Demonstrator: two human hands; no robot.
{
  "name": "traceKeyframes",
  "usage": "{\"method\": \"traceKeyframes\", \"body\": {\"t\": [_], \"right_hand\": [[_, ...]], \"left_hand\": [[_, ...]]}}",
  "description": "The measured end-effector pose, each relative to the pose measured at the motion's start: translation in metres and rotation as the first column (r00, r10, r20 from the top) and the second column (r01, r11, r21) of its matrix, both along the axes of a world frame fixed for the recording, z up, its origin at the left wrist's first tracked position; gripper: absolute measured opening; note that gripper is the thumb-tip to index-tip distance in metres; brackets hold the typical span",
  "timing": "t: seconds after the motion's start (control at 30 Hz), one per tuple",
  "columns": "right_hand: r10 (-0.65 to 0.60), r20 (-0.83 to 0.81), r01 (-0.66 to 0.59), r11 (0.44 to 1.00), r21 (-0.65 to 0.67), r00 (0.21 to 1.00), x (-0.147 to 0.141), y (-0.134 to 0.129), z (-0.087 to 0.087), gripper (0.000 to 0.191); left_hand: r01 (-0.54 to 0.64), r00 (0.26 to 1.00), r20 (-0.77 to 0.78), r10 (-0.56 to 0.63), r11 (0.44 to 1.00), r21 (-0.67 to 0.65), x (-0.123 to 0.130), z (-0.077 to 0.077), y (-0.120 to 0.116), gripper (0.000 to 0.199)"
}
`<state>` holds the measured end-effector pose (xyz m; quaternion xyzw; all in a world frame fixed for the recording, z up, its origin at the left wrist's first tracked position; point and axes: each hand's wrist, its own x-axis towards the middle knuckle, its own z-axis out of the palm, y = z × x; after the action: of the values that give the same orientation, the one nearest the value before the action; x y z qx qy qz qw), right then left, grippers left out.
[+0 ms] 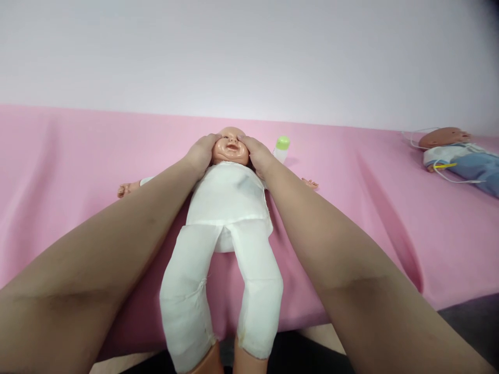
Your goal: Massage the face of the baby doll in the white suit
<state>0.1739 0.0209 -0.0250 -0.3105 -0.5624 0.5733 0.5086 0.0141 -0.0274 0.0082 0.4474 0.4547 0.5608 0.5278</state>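
Observation:
A baby doll (230,197) with a white cloth body lies on its back, its head away from me and its feet toward me. My left hand (202,154) cups the left side of the doll's head, the thumb near its eye. On the opposite side my right hand (257,154) holds the head in the same way, thumb by the other eye. Most of my fingers are hidden beside and behind the head. Its arms stretch out to both sides, partly covered by my forearms.
A white bottle with a green cap (282,147) stands just right of my right hand. Another doll (463,156) in blue and white clothing lies at the far right with a white cord and a yellow item. Beneath everything is a pink sheet (78,150), wrinkled at right, against a pale wall.

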Motion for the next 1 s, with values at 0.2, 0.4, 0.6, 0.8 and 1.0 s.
{"method": "traceKeyframes", "body": {"t": [0.2,0.4,0.6,0.8,1.0], "right_hand": [[-0.004,0.039,0.005,1.0,-0.031,0.999,0.002,0.005,-0.002,0.052],[0.027,0.037,-0.025,0.998,-0.051,0.999,0.003,0.007,-0.003,0.054],[0.025,0.045,-0.023,0.999,-0.043,0.999,0.003,0.004,-0.002,0.054],[0.016,0.012,-0.016,0.999,-0.041,1.0,0.005,0.014,-0.01,0.054],[-0.006,0.037,0.006,1.0,-0.008,0.999,0.003,0.008,-0.005,0.051]], "left_hand": [[0.005,1.0,0.024,-0.005,1.0,-0.019,-0.001,-0.001,0.002,0.036],[0.0,0.999,0.047,0.001,1.0,-0.011,-0.004,-0.008,0.01,0.037],[-0.001,0.999,0.054,0.002,1.0,-0.011,-0.002,-0.007,0.007,0.039],[-0.049,0.998,0.046,0.049,0.999,-0.016,-0.003,-0.01,0.008,0.041],[-0.016,0.999,0.03,0.016,1.0,-0.005,-0.002,-0.009,0.007,0.038]]}}
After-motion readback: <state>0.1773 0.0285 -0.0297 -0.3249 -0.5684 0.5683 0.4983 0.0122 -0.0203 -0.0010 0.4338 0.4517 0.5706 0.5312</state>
